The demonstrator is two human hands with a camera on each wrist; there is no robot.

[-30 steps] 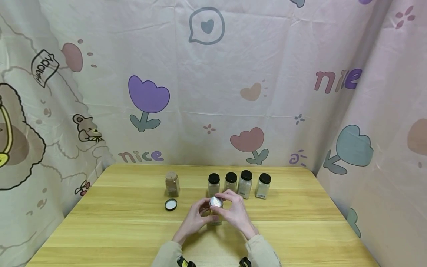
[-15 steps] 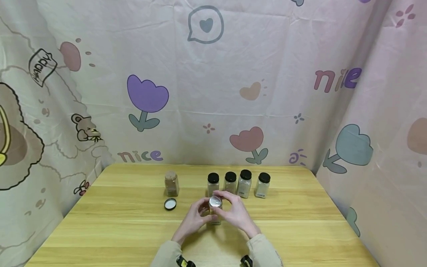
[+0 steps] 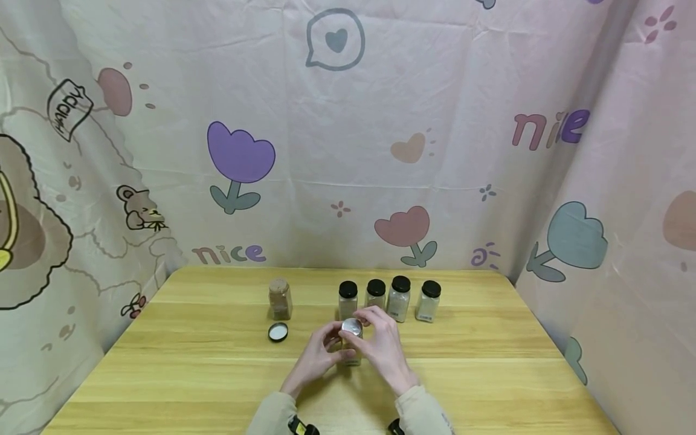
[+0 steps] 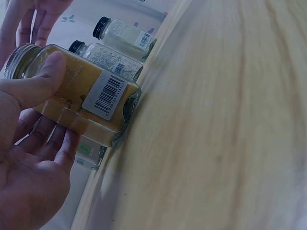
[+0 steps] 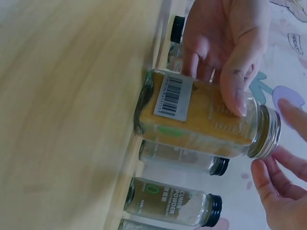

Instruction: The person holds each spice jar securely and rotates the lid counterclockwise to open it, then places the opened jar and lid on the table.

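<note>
You have the jar (image 4: 79,88) upright and uncapped before you, silver seal (image 3: 351,327) still on, left hand (image 3: 319,353) gripping its body, right hand (image 3: 383,343) at the mouth, its pinch unconfirmed.

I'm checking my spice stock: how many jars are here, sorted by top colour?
Black-topped jars: 4
Silver-topped jar: 1
Beige-topped jar: 1
Total: 6 jars
</note>
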